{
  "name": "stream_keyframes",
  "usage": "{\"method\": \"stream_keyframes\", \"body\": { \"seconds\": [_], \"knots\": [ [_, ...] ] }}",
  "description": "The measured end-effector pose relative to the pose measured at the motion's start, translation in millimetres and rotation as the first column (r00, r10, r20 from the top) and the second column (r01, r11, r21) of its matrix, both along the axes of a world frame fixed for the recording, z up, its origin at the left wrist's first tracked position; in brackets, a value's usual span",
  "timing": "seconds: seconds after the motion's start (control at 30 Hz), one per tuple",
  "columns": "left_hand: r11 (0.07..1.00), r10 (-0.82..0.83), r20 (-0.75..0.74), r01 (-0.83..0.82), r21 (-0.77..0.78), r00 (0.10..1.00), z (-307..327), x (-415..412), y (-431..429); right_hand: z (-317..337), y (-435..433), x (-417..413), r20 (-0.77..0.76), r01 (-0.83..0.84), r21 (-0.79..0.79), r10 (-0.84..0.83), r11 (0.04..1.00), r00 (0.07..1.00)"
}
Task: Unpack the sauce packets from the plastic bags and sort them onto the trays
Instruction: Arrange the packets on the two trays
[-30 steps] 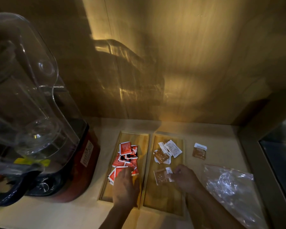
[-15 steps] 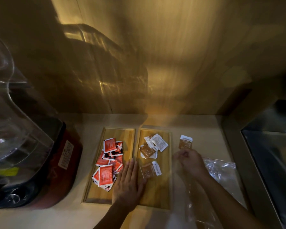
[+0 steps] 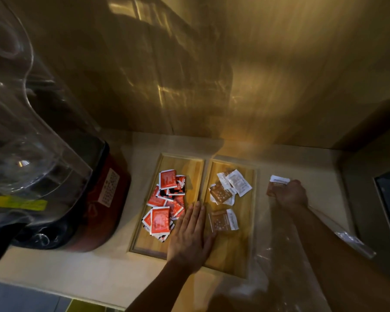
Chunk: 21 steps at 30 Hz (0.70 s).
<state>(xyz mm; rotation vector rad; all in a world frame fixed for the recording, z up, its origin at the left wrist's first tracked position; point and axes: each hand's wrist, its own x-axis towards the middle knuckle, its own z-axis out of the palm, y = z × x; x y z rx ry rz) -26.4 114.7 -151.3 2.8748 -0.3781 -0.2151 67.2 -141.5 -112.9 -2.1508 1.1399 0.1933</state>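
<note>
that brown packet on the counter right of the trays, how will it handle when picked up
The brown packet lies flat and thin, so it is probably light and a bit floppy. Flush on the counter, it likely needs an edge pinch or a slide. The right hand already reaches its edge.

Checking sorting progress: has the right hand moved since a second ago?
Yes. The right hand went rightward, off the right tray, out to the brown packet on the counter beside it.
</note>
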Motion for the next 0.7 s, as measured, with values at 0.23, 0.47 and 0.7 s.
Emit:
{"method": "stream_keyframes", "body": {
  "seconds": [0.23,0.47,0.7],
  "knots": [
    [1.000,0.004,-0.004,-0.004,-0.014,1.000,-1.0,-0.5,1.1,31.6,35.0,-27.3,0.349,-0.223,0.391,0.080,0.893,0.934],
    [1.000,-0.011,-0.028,0.011,0.020,1.000,-0.1,1.1,0.6,32.7,68.4,-57.4,0.304,-0.465,0.605,0.352,0.647,0.885],
    [1.000,-0.011,-0.033,0.011,-0.018,0.999,1.7,1.5,-0.4,16.2,87.1,-66.1,0.017,-0.706,0.008,0.706,0.708,0.708]
  ]
}}
